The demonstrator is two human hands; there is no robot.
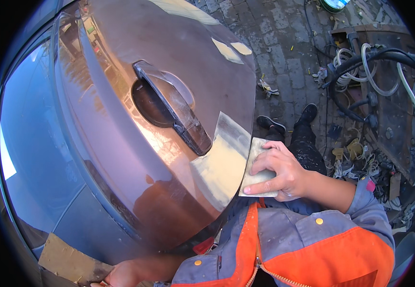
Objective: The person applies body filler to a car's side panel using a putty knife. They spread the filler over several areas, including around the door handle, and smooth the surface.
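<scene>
My right hand (277,170) is closed on a pale, dusty square sanding pad (260,186), fingers bent over its face. The pad sits at the rear edge of a brown car door (169,205), next to a cream filler patch (224,162) with a sanded grey border. Low on the left, my left hand (121,275) grips the corner of a tan rectangular sheet (66,258), perhaps sandpaper. That sheet is held out beside the car's side window (40,124). A dark door handle (174,107) stands out above the filler patch.
More cream patches (226,50) mark the panel farther up. Beyond it lies a brick-paved floor (284,62) with scraps. On the right, a rusty metal stand (398,124) carries coiled hoses (351,67) and a black ring. My feet (308,114) stand beside the car.
</scene>
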